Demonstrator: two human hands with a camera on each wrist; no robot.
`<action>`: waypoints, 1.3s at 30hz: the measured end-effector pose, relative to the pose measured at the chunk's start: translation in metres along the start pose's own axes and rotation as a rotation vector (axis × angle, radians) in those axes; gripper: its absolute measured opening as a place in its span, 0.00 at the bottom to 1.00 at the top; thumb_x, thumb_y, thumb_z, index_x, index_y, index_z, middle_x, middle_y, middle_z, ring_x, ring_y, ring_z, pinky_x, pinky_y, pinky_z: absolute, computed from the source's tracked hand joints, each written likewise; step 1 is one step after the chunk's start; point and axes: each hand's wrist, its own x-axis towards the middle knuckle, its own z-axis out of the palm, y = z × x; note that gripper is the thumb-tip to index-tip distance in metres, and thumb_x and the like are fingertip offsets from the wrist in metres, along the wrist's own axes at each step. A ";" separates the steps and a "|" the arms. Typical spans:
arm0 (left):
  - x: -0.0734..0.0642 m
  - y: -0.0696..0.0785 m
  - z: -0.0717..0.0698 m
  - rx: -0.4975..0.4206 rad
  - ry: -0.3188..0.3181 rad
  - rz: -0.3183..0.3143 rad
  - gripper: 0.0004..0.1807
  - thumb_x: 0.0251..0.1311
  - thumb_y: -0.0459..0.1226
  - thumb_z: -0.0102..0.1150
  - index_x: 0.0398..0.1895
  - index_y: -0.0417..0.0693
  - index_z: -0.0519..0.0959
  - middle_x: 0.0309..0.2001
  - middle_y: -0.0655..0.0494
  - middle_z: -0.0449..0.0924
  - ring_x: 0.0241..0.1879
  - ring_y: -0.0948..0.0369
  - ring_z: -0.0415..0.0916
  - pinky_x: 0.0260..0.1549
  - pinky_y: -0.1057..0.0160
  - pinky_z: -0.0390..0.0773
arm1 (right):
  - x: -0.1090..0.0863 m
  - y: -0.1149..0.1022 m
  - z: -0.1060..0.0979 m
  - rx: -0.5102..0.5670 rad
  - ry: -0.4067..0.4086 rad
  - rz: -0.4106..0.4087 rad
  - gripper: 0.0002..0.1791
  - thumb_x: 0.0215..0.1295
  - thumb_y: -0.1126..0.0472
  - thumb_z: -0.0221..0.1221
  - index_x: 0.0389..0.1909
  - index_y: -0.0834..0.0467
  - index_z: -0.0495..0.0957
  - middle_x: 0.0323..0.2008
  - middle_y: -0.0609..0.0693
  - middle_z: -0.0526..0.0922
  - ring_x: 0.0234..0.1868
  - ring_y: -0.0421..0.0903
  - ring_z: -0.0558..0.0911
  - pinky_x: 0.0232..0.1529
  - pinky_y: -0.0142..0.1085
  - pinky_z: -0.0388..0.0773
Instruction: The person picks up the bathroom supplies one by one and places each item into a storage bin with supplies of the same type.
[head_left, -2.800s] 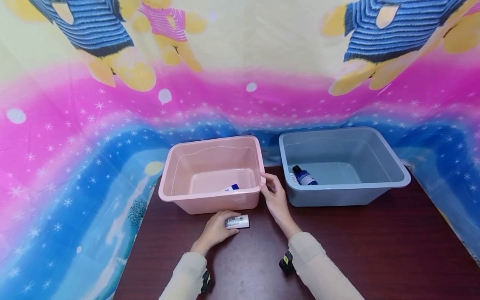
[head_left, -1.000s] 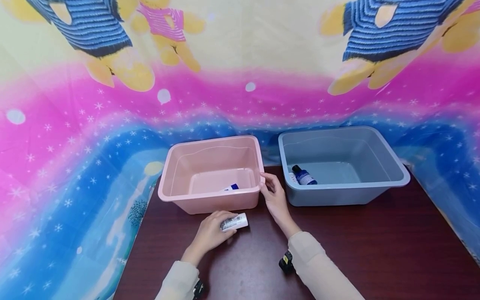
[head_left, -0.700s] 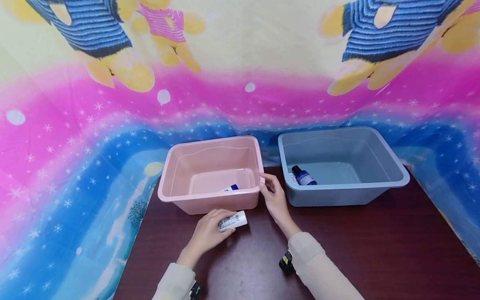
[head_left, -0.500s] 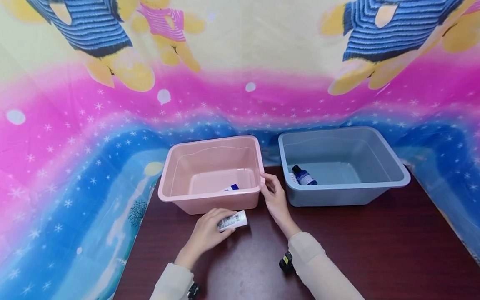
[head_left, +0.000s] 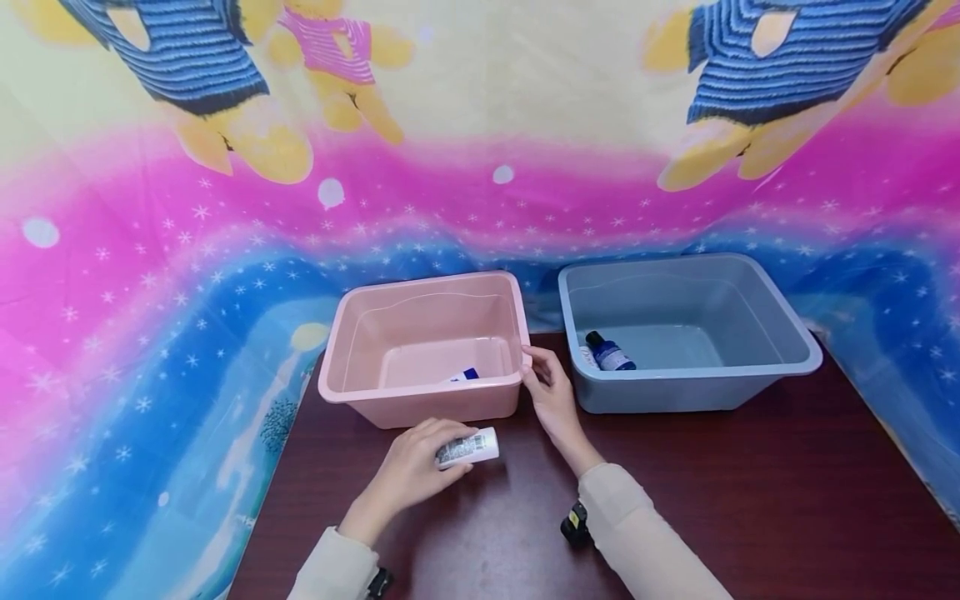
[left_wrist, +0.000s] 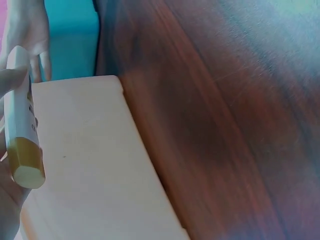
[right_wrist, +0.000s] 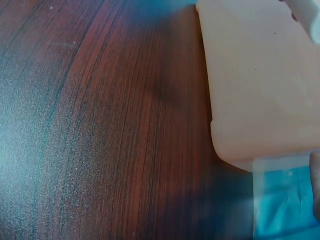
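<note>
In the head view my left hand (head_left: pixel 420 461) grips a small white bottle (head_left: pixel 468 447) by its sides, close in front of the pink basin (head_left: pixel 435 407). Dark printing and a barcode face up on it. Seen from the left wrist, the bottle (left_wrist: pixel 21 107) has a gold end (left_wrist: pixel 27 162) that the hand hides from above. My right hand (head_left: pixel 553 398) pinches the pink basin's right rim between thumb and fingers. Inside that basin lies a blue-and-white item (head_left: pixel 465 375), mostly hidden by the front wall.
A grey-blue basin (head_left: pixel 690 392) stands to the right, a narrow gap from the pink one. It holds a dark blue bottle (head_left: pixel 613 358) and a white item (head_left: pixel 589 357) beside it. Both basins sit on the dark wooden table (head_left: pixel 720 500), before a printed curtain (head_left: pixel 480 200).
My left wrist has swung left and back toward me, and the white bottle has tilted within the grip. The right hand keeps its place on the pink rim.
</note>
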 end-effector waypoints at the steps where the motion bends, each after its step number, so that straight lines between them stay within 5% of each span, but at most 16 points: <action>1: 0.000 0.001 -0.002 -0.001 0.000 0.002 0.26 0.47 0.45 0.78 0.53 0.60 0.83 0.49 0.67 0.82 0.45 0.67 0.77 0.40 0.62 0.78 | 0.000 0.000 0.000 0.000 -0.003 0.001 0.17 0.73 0.65 0.56 0.61 0.59 0.73 0.61 0.58 0.76 0.60 0.52 0.75 0.61 0.52 0.71; 6: 0.003 0.003 -0.010 -0.018 0.014 0.024 0.27 0.46 0.44 0.78 0.53 0.59 0.83 0.49 0.66 0.82 0.44 0.66 0.77 0.40 0.63 0.78 | 0.000 0.000 -0.002 -0.001 -0.007 0.006 0.17 0.73 0.65 0.56 0.61 0.59 0.73 0.61 0.58 0.76 0.60 0.52 0.75 0.61 0.50 0.71; 13: 0.006 0.003 -0.022 0.004 0.034 0.070 0.27 0.46 0.44 0.78 0.53 0.57 0.83 0.48 0.65 0.83 0.44 0.66 0.77 0.39 0.64 0.78 | 0.000 -0.005 -0.003 0.007 -0.011 0.011 0.18 0.73 0.64 0.56 0.61 0.60 0.73 0.61 0.59 0.76 0.59 0.52 0.75 0.56 0.34 0.73; 23: 0.012 0.010 -0.039 0.022 0.018 0.105 0.27 0.46 0.43 0.78 0.53 0.57 0.83 0.49 0.64 0.82 0.45 0.65 0.77 0.41 0.63 0.79 | -0.001 -0.001 -0.001 0.002 -0.006 0.005 0.18 0.73 0.64 0.56 0.61 0.59 0.73 0.61 0.58 0.76 0.60 0.53 0.75 0.61 0.52 0.71; 39: 0.024 0.016 -0.062 0.041 -0.002 0.139 0.26 0.49 0.45 0.76 0.55 0.57 0.82 0.51 0.63 0.82 0.49 0.63 0.78 0.47 0.58 0.79 | 0.000 -0.003 0.000 -0.014 0.007 0.006 0.18 0.73 0.65 0.56 0.61 0.59 0.73 0.61 0.58 0.76 0.59 0.53 0.75 0.59 0.48 0.74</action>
